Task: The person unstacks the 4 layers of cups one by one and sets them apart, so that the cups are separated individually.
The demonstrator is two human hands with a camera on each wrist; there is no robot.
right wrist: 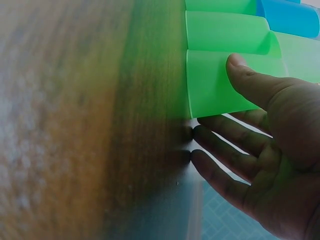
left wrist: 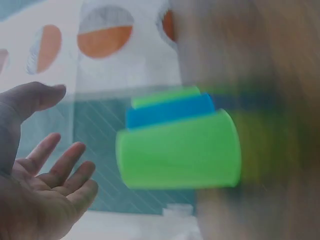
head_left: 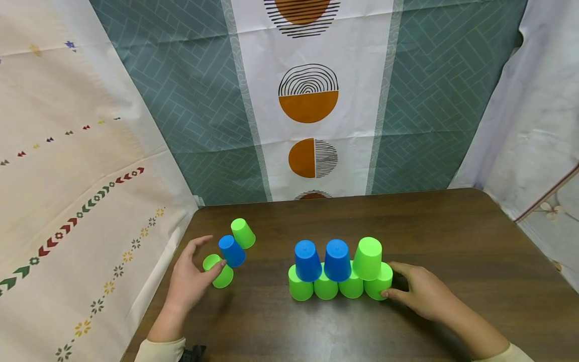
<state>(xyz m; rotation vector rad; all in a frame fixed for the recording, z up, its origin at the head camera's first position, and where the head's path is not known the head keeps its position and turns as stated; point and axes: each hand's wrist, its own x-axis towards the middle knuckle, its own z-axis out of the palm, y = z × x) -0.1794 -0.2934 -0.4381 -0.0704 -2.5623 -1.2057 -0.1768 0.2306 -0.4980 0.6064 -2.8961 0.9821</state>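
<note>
My left hand (head_left: 192,276), thumb and fingers spread, is beside a loose group: a front green cup (left wrist: 177,152), a blue cup (head_left: 232,251) and a rear green cup (head_left: 243,234). In the left wrist view, a gap separates the hand from them. My right hand (head_left: 422,289) is at the right end of a two-level cup stack. Its thumb touches the end green cup (right wrist: 215,85) of the bottom row; the index fingertip is hidden behind that cup, and the other fingers extend loosely. On top stand upside-down a blue cup (head_left: 307,261), a second blue cup (head_left: 338,261) and a green cup (head_left: 368,259).
Several green cups form the bottom row, including the leftmost one (head_left: 300,287). Everything stands on a dark brown wooden table (head_left: 271,332). Behind it hangs a patterned cloth (head_left: 407,100); a pale embroidered cloth (head_left: 90,216) hangs on the left.
</note>
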